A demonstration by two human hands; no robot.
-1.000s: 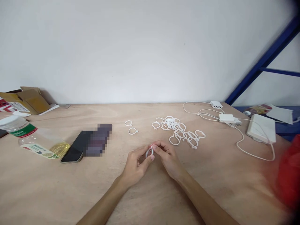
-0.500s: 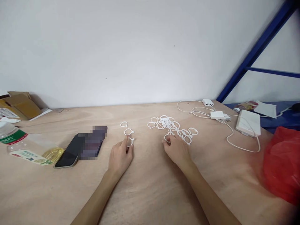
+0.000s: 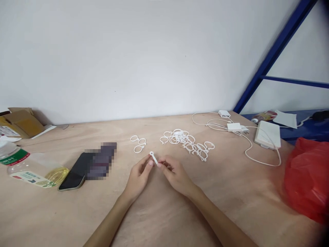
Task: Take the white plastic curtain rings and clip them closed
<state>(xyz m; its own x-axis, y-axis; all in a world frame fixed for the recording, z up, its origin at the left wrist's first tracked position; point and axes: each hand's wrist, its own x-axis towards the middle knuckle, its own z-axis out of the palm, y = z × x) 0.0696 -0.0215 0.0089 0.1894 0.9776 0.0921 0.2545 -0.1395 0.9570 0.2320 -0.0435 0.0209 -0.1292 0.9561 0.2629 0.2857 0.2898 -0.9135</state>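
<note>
Between my two hands, above the front of the table, a white plastic ring (image 3: 154, 157) is held nearly edge-on, its small eyelet at the top left. My left hand (image 3: 140, 174) pinches it with thumb and fingers on the left side. From the right, the fingertips of my right hand (image 3: 174, 171) close on its lower end. Just beyond my left hand, three white rings (image 3: 138, 149) lie close together on the wood. A tangled pile of white rings (image 3: 180, 137) lies farther right, with several more spread toward its near right side.
On the left of the wooden table (image 3: 84, 216) are a clear plastic bottle (image 3: 28, 168), a black phone (image 3: 75, 171) and a cardboard box (image 3: 24, 123). White chargers (image 3: 234, 127) with cables, a white box (image 3: 267, 133) and a red plastic bag (image 3: 307, 178) are on the right.
My right hand has left the pile and moved left with a ring. My left hand has drawn back from the three rings, which are now grouped differently, and both hands meet at the ring.
</note>
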